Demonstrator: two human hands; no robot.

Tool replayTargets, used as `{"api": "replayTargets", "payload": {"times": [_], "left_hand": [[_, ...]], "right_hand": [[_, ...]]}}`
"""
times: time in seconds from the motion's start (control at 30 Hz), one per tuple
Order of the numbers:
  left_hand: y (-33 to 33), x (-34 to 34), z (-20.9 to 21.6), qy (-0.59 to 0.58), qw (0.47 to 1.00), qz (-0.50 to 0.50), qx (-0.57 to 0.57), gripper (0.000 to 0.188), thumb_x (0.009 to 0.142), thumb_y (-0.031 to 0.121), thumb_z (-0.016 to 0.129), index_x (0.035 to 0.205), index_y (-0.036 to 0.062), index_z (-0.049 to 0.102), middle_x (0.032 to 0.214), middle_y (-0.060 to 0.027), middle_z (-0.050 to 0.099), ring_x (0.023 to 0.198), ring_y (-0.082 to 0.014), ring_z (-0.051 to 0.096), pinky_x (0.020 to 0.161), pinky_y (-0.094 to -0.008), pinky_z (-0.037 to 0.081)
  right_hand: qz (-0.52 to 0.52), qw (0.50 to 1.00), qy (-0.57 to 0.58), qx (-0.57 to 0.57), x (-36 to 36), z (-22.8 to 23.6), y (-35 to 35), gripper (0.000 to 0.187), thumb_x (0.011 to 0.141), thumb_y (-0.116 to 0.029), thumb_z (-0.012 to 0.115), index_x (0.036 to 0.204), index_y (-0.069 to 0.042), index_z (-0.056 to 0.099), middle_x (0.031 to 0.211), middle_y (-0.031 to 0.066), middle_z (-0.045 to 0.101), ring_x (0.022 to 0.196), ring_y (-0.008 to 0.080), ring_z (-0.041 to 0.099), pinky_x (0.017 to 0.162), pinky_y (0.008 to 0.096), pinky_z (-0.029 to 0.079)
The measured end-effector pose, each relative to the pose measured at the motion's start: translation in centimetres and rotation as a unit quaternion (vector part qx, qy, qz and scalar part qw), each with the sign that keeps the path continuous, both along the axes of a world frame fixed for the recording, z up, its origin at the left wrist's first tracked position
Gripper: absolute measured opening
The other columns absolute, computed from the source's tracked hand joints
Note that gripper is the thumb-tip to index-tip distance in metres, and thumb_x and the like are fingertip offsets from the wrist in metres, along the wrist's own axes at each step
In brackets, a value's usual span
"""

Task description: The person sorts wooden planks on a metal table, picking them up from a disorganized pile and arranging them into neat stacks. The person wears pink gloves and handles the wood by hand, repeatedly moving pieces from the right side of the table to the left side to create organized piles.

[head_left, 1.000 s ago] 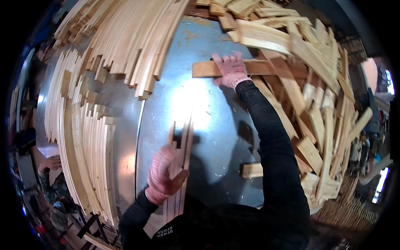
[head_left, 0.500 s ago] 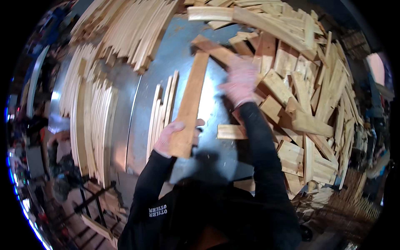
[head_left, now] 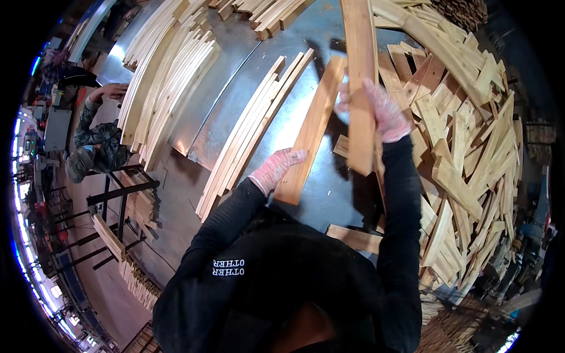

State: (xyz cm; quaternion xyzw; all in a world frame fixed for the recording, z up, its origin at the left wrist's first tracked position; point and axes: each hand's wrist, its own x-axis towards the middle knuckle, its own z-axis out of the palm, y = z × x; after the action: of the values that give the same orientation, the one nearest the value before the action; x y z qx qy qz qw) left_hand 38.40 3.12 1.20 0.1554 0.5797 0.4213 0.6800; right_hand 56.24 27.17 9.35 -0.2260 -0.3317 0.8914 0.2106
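Observation:
My left hand (head_left: 276, 169), in a pink-and-white knit glove, grips a flat wooden board (head_left: 318, 126) by the left edge near its near end. The board slants away from me over the metal table (head_left: 235, 94). My right hand (head_left: 382, 112), gloved alike, is closed around a second wooden board (head_left: 360, 53). That board is raised off the table, its far end running out of the picture's top. Fingertips show on its left side and the palm is on its right. To the left of my left hand lies a row of narrow boards (head_left: 256, 129) placed side by side.
A loose heap of boards (head_left: 465, 147) fills the table's right side. Neat stacks of boards (head_left: 170, 88) stand at the left, others at the far edge. Beyond the left edge, another person (head_left: 100, 138) has a hand by the stack. A black metal rack (head_left: 120, 197) stands lower left.
My right hand was blurred over a board at the heap's edge; now it holds a board up. My left hand keeps its board. The view has turned, shifting the table's contents in the picture.

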Motion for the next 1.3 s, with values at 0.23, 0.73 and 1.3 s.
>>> {"api": "replayTargets", "payload": {"times": [0.23,0.73,1.3], "left_hand": [[-5.3,-0.9,-3.1,0.453,0.877,-0.130,-0.096,0.069,0.089,0.050,0.065,0.133,-0.0015,0.056,0.127,-0.0257,0.063,0.118,-0.0388,0.060,0.100,-0.0419,0.045],[-7.9,-2.4,0.6,0.698,0.683,-0.011,0.215,0.071,0.080,0.027,0.076,0.139,-0.0017,0.048,0.132,-0.0291,0.053,0.111,-0.0412,0.061,0.096,-0.0454,0.048],[-6.6,-38.6,6.0,0.843,0.530,-0.068,-0.059,0.038,0.082,0.031,0.066,0.113,0.0084,0.066,0.130,-0.0147,0.055,0.120,-0.0340,0.052,0.100,-0.0489,0.044]], "right_hand": [[-0.052,0.976,0.118,-0.176,0.0,-8.5,-10.5,0.082,0.074,-0.066,0.076,0.128,-0.009,0.052,0.092,0.0086,0.062,0.077,0.0245,0.063,0.069,0.0376,0.057],[-0.080,0.982,0.043,-0.167,-1.6,-13.8,-17.4,0.056,0.093,-0.045,0.066,0.129,-0.004,0.055,0.111,0.0158,0.067,0.094,0.0320,0.069,0.083,0.0468,0.058],[0.016,0.341,-0.566,0.751,0.4,2.0,-9.1,0.094,0.079,-0.055,0.073,0.152,-0.006,0.037,0.153,0.0192,0.041,0.144,0.0363,0.035,0.119,0.0493,0.024]]}}
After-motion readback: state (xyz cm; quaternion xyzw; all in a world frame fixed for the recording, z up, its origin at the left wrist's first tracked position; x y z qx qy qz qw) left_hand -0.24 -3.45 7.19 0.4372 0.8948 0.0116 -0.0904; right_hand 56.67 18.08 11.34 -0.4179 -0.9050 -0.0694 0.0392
